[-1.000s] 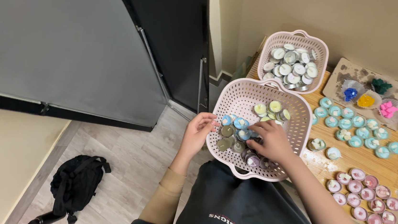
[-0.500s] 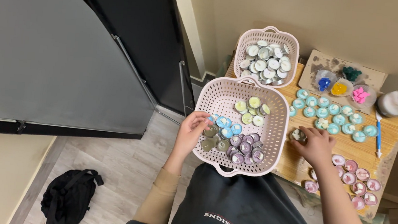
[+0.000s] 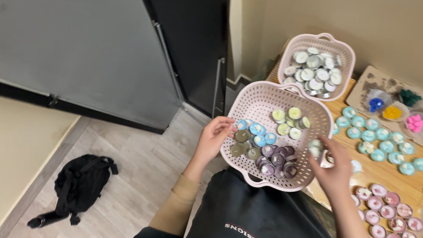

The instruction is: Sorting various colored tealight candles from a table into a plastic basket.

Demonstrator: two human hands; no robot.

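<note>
At the centre of the view, a pink perforated basket point(image 3: 253, 105) sits on the person's lap edge, steadied by the left hand point(image 3: 213, 137), fingers curled on its nine-o'clock rim so it doesn't tip. Inside, small tealight candles lie grouped by colour: yellow-green ones point(image 3: 289, 121) at twelve o'clock, blue point(image 3: 257, 131), olive point(image 3: 244, 143), purple point(image 3: 276, 160) toward six. The right hand point(image 3: 332, 170) hovers over the three-o'clock rim, pinching a pale candle point(image 3: 315, 146) in its fingertips, though it is blurred. On the wooden table point(image 3: 415, 185) at three o'clock, teal candles point(image 3: 380, 139) and pink candles point(image 3: 389, 213) lie in rows. A second basket point(image 3: 347, 54) of white candles stands at one o'clock.
</note>
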